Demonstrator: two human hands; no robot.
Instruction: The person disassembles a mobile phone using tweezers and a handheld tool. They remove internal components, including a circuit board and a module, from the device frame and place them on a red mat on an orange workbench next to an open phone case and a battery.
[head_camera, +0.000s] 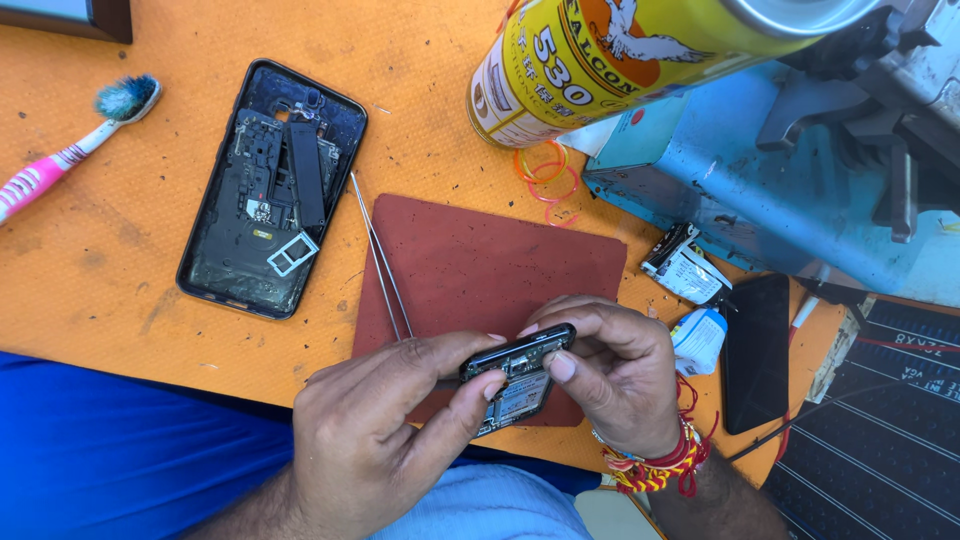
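Both hands meet low in the frame, over the near edge of the red mat (480, 260). Left hand (385, 420): thumb and forefinger pinched together on the left end of a small phone (518, 375), dark frame, board side facing up. Right hand (615, 375): fingers curled over the top edge, thumb pressed on the right end, so closed on the phone too. The phone is lifted off the mat and tilted toward the camera, probably so its inside can be seen. A red thread band (660, 465) sits on the right wrist.

On the mat's left edge lie tweezers (380, 255), points away from the hands, close at hand but not touched. To the right of the right hand: a small white bottle (698, 340), a dark flat panel (757, 350), and a white-and-black part (682, 262).

Farther left on the orange table (100, 270): an opened phone shell (270, 190) with a SIM tray lying in it, and a pink toothbrush (70, 150) with worn blue bristles.

Far side: a yellow spray can (600, 65) lying down, orange rubber bands (548, 175) under it, a blue machine base (760, 190). Nothing lies between the hands and the mat.
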